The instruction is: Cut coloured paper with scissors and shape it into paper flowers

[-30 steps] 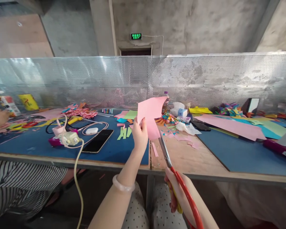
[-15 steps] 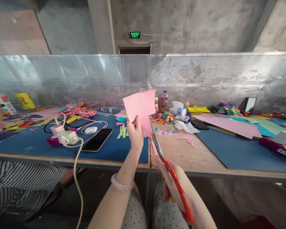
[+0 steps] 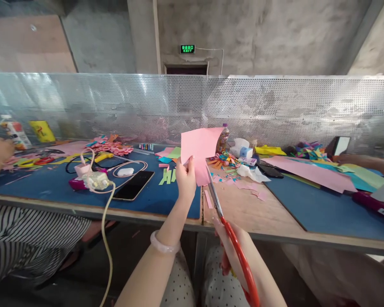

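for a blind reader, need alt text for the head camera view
A person's left hand holds up a pink paper sheet while the right hand cuts it with red-handled scissors, above a table strewn with coloured paper scraps.

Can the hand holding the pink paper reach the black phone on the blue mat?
Probably yes. The phone lies just left of the left hand, near the table edge, with nothing between, though that hand grips the pink paper.

Pink paper (image 3: 200, 147); red-handled scissors (image 3: 233, 243); blue mat (image 3: 51, 187); black phone (image 3: 133, 185); black-and-white striped sleeve (image 3: 25, 238).
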`<state>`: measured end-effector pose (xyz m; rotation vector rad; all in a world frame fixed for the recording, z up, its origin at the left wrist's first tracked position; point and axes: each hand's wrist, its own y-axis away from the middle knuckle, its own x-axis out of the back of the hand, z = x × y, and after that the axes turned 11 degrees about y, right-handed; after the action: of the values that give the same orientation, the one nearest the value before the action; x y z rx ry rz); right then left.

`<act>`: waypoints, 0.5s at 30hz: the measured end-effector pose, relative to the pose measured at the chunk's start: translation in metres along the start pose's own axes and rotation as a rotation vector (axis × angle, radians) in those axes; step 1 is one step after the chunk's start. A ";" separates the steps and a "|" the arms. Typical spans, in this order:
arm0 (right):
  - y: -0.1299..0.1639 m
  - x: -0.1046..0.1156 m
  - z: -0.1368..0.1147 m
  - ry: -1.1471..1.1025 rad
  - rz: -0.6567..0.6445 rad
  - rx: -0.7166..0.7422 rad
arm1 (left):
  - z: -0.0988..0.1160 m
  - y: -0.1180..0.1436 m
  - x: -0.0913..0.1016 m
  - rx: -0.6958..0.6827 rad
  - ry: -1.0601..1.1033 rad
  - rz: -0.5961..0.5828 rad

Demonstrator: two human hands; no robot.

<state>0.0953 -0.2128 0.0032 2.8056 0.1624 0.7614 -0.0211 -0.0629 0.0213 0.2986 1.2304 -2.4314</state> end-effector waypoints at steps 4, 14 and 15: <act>-0.002 -0.002 0.003 -0.005 0.004 0.017 | -0.001 0.001 0.000 0.002 -0.003 -0.007; -0.010 -0.011 0.017 0.009 0.042 0.051 | 0.000 0.001 0.001 0.017 -0.016 -0.018; -0.010 -0.011 0.018 0.009 0.042 0.053 | 0.000 0.002 0.001 0.019 -0.016 -0.020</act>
<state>0.0941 -0.2084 -0.0194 2.8647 0.1270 0.7901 -0.0211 -0.0640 0.0199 0.2732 1.2101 -2.4585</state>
